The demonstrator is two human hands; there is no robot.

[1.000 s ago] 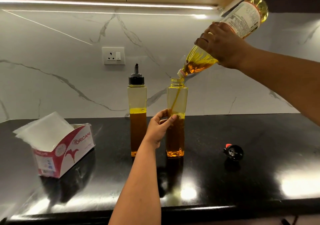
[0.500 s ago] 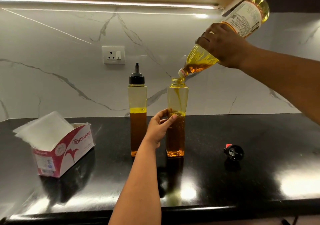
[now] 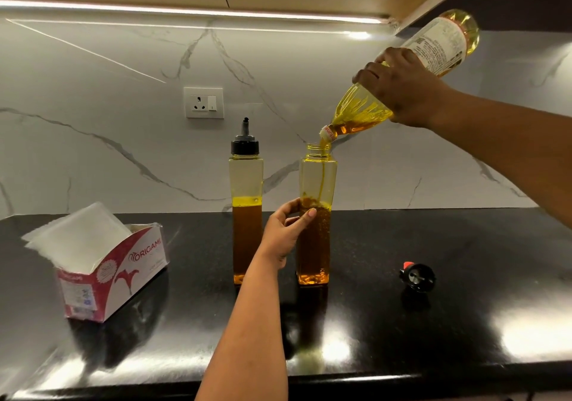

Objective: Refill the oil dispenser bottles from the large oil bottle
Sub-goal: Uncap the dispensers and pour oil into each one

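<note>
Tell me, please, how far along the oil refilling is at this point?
Done: nothing looks finished. In hand: right hand tips the large oil bottle into the uncapped dispenser, steadied by the left hand. Left: top it up, refit its cap, then the capped dispenser.

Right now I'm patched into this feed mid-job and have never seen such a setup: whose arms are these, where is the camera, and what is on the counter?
There is no machine here: a person works with bare hands, and the single camera sits on their head, looking forward and down.

The right hand tips the large oil bottle so that a thin stream of oil runs into the open dispenser bottle. The left hand steadies that bottle around its middle.

On the black counter a second dispenser bottle stands beside it on the left, its spout cap on, about half full. A black cap with a red tip lies to the right, probably the open bottle's. A tissue box sits at far left.
</note>
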